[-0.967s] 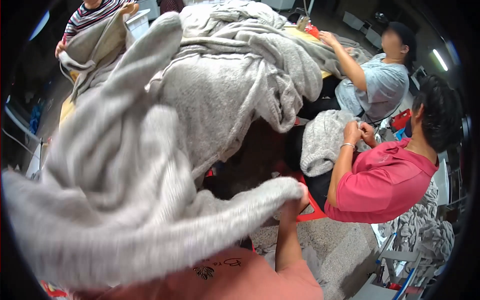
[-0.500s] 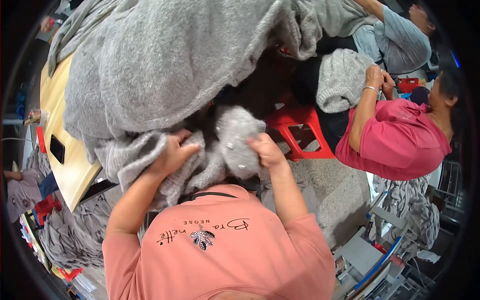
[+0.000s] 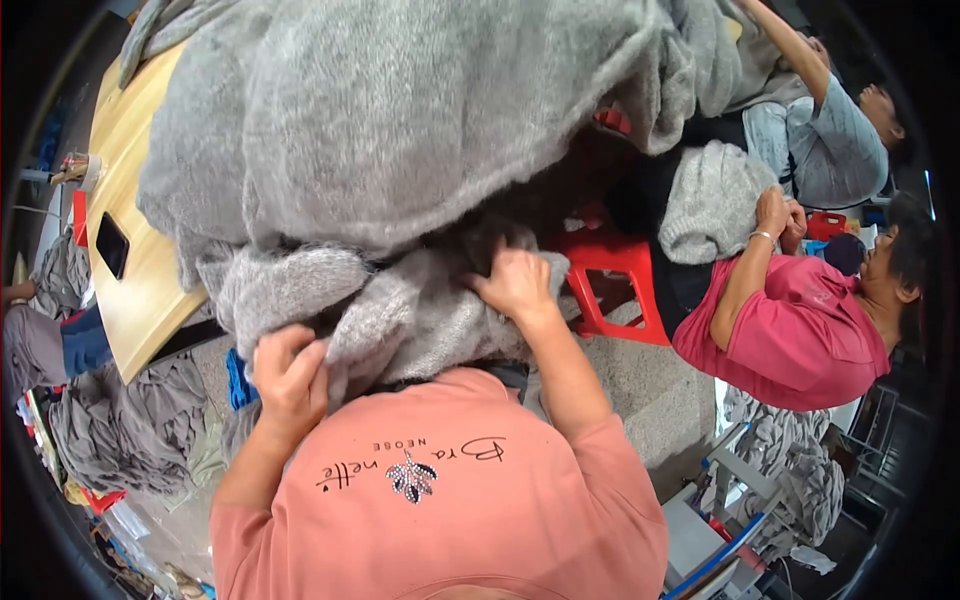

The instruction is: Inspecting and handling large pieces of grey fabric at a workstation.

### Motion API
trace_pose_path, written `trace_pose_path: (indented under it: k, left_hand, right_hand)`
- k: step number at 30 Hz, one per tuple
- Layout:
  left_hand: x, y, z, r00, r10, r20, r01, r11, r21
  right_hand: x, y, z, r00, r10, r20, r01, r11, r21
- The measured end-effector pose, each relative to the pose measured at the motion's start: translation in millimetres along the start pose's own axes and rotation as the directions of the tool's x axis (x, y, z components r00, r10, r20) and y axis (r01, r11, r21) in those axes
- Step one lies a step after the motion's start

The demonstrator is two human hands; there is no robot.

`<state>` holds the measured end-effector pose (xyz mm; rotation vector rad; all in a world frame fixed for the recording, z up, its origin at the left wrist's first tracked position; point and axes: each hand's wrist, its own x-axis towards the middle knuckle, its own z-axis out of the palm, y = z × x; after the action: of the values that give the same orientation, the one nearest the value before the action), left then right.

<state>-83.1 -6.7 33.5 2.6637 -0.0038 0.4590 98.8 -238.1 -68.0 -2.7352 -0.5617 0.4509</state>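
Observation:
A fuzzy grey knit garment [image 3: 400, 320] lies bunched across my lap, with folds and openings turned in different ways. At its left edge is my left hand [image 3: 290, 380], fingers curled and pinched together on the knit; the fingertips are partly hidden. My right hand [image 3: 518, 285] grips the far right part of the garment, its thumb set apart and its fingers sunk in the cloth. Just beyond both hands, a large heap of grey knit fabric [image 3: 340, 130] hangs over the table edge towards me.
On the left, a wooden table [image 3: 140, 300] bears a dark phone [image 3: 112, 246]. To the right stand a red plastic stool [image 3: 625, 290] and a co-worker in a pink shirt [image 3: 800, 330] handling a grey knit piece [image 3: 712, 200]. Grey garments [image 3: 130, 425] are piled at lower left.
My left hand has drawn back towards me and left. My right hand has moved slightly up and inward, and the lifted bundle now lies spread over my lap.

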Motion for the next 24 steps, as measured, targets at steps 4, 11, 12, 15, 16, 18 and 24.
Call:
trace_pose_path:
  k: [4,11,12,15,16,18,24]
  left_hand:
    - [4.6,3.7,6.9,0.966,-0.254,0.053,0.246,0.831,-0.499]
    - [65.2,-38.8,62.0,0.985,-0.168,0.043,0.172,0.927,-0.334]
    - [81.2,-49.8,69.1,0.988,-0.118,0.100,0.141,0.954,-0.265]
    - [138.8,-70.5,95.6,0.993,-0.096,0.065,0.106,0.976,-0.188]
    - [160.5,-77.6,102.0,0.979,-0.201,0.035,0.203,0.939,-0.278]
    - [206.3,-96.8,111.2,0.953,-0.301,-0.031,0.263,0.876,-0.405]
    - [288.4,-153.0,119.4,0.934,-0.306,-0.185,0.218,0.897,-0.385]
  right_hand:
    - [16.0,11.4,13.9,0.989,-0.108,-0.097,0.104,0.993,-0.047]
    - [15.9,34.0,35.6,0.957,-0.216,-0.193,0.243,0.961,0.131]
    - [15.7,35.1,36.7,0.951,-0.237,-0.201,0.262,0.958,0.114]
    - [17.8,34.6,37.9,0.960,-0.199,-0.197,0.239,0.950,0.203]
    - [18.2,33.4,36.5,0.952,-0.200,-0.232,0.259,0.930,0.260]
    - [21.7,29.9,32.5,0.981,-0.101,-0.163,0.145,0.949,0.280]
    - [21.9,23.0,15.5,0.986,-0.069,-0.154,0.109,0.956,0.272]
